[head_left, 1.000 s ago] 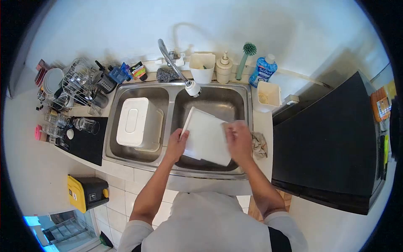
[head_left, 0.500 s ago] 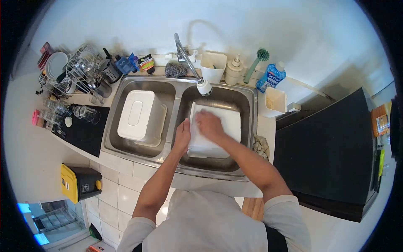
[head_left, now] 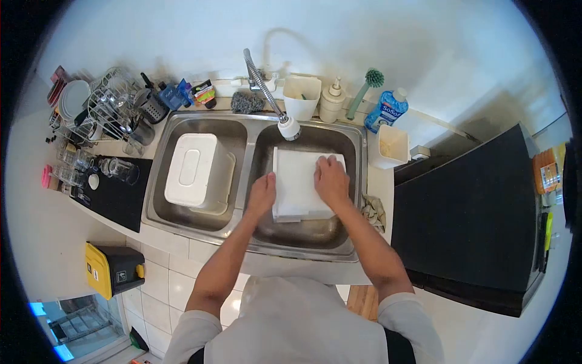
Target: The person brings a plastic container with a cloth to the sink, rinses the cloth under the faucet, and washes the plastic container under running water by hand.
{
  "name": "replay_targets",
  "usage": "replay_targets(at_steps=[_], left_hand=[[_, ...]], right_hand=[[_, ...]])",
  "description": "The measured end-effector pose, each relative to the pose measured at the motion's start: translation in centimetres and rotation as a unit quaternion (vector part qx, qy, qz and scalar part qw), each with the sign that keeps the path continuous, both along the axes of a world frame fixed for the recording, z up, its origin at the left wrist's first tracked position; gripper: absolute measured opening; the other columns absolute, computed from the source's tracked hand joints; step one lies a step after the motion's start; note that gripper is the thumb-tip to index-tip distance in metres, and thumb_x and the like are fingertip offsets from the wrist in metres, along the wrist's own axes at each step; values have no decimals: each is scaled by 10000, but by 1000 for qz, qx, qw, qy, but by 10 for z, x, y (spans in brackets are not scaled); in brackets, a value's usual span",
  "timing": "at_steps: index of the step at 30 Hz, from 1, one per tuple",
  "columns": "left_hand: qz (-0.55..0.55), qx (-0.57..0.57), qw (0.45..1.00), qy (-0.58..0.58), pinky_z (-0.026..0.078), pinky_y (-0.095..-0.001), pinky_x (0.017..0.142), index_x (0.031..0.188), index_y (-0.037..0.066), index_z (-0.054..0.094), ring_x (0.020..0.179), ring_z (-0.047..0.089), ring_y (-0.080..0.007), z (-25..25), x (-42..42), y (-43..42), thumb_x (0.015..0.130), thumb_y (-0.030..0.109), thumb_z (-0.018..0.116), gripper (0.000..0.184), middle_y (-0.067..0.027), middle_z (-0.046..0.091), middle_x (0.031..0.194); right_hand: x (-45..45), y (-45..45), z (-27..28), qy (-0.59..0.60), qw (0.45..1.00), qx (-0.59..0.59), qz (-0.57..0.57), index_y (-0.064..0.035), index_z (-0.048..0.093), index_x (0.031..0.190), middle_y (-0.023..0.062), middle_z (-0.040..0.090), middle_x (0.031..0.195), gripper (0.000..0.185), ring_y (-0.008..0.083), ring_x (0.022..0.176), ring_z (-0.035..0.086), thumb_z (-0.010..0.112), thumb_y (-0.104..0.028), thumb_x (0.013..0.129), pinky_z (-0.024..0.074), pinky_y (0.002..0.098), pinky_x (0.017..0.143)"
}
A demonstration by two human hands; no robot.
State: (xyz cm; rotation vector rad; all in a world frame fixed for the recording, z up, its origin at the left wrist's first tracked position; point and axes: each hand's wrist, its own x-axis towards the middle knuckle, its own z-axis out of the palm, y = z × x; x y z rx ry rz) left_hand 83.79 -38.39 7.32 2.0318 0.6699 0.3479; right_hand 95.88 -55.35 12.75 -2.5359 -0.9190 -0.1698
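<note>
A white rectangular container (head_left: 297, 188) lies in the right sink basin (head_left: 354, 145), with a broad flat side facing up. At its left edge, my left hand (head_left: 262, 193) is closed on the rim, thumb near the top. My right hand (head_left: 332, 182) rests on the upper right of that flat side, its fingers bent and pressed together. Whatever may be under those fingers is hidden. Above the basin hangs the white head of a flexible faucet (head_left: 290, 128).
Another white lidded container (head_left: 193, 170) stands in the left basin. Behind the sink are a grey scrubber (head_left: 247, 102), a white cup (head_left: 301, 97), a soap dispenser (head_left: 332, 102), a green brush (head_left: 365, 91) and a blue bottle (head_left: 387, 111). A cloth (head_left: 373, 212) lies at right.
My right hand has moved from the container's left side across to its upper right, and its blur is gone. My left hand stays at the left edge. The view has shifted slightly.
</note>
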Motion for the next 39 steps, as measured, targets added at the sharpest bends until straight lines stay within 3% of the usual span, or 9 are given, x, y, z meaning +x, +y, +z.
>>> replay_targets(at_steps=[7, 9, 15, 17, 19, 23, 27, 30, 39], left_hand=[[-34, 156, 977, -139, 476, -471, 663, 1046, 15, 593, 745, 614, -398, 60, 105, 95, 907, 164, 527, 214, -210, 623, 783], [-44, 263, 933, -241, 487, -471, 674, 1174, 29, 538, 742, 618, -387, 53, 159, 121, 878, 116, 538, 309, -193, 624, 785], [-99, 225, 958, -149, 476, -436, 690, 1316, 3, 398, 731, 599, -364, 40, 233, 162, 812, 22, 483, 511, -221, 599, 830], [-113, 364, 882, -277, 478, -435, 688, 1274, 25, 434, 720, 582, -347, 45, 229, 162, 803, 24, 496, 475, -190, 588, 804], [-102, 181, 974, -92, 501, -455, 757, 1254, 35, 449, 838, 614, -373, 69, 201, 143, 802, 35, 525, 458, -209, 612, 889], [-72, 192, 959, -197, 476, -475, 733, 1245, 27, 454, 820, 599, -385, 48, 156, 131, 814, 53, 557, 444, -223, 589, 911], [72, 13, 995, -72, 466, -434, 817, 1220, -39, 473, 920, 608, -386, 28, 73, 66, 936, 297, 508, 441, -266, 613, 984], [4, -129, 991, -33, 445, -409, 870, 1129, -68, 536, 996, 602, -369, -13, 17, 10, 990, 451, 370, 563, -268, 620, 1040], [97, -321, 934, -121, 417, -359, 884, 1134, -81, 553, 970, 559, -249, -11, -1, -27, 1006, 447, 324, 589, -197, 625, 1030]], right_hand=[[-8, 13, -7, -31, 998, 45, -5, -49, 563, 942, 124, 488, 880, 160, 300, 805, 531, 603, -122, 806, 492, 442, 644], [-6, 20, -8, -45, 998, 45, -14, -53, 564, 946, 126, 489, 878, 163, 302, 814, 535, 604, -125, 805, 498, 439, 635], [4, 33, -2, -47, 998, 39, -2, -67, 569, 942, 125, 510, 883, 142, 303, 817, 548, 601, -135, 821, 502, 439, 625], [6, 34, 1, -37, 999, 39, -8, -69, 570, 944, 127, 516, 889, 137, 306, 818, 548, 599, -139, 830, 502, 442, 627], [7, 35, -2, -30, 999, 34, -8, -60, 568, 973, 142, 517, 914, 162, 318, 832, 542, 592, -147, 840, 511, 436, 633], [7, 34, -8, -38, 998, 54, 1, -58, 563, 969, 146, 516, 914, 154, 320, 843, 545, 586, -156, 853, 506, 443, 630], [6, 32, -8, -32, 999, 43, -4, -44, 557, 967, 151, 522, 924, 168, 330, 857, 548, 585, -159, 848, 503, 456, 652], [22, 46, -9, -27, 998, 55, 0, -33, 554, 961, 155, 528, 935, 180, 342, 875, 547, 591, -156, 835, 499, 466, 674], [-23, 78, -13, 26, 980, 66, 188, -112, 631, 1065, 92, 532, 916, 246, 297, 890, 557, 584, -176, 832, 498, 431, 737]])
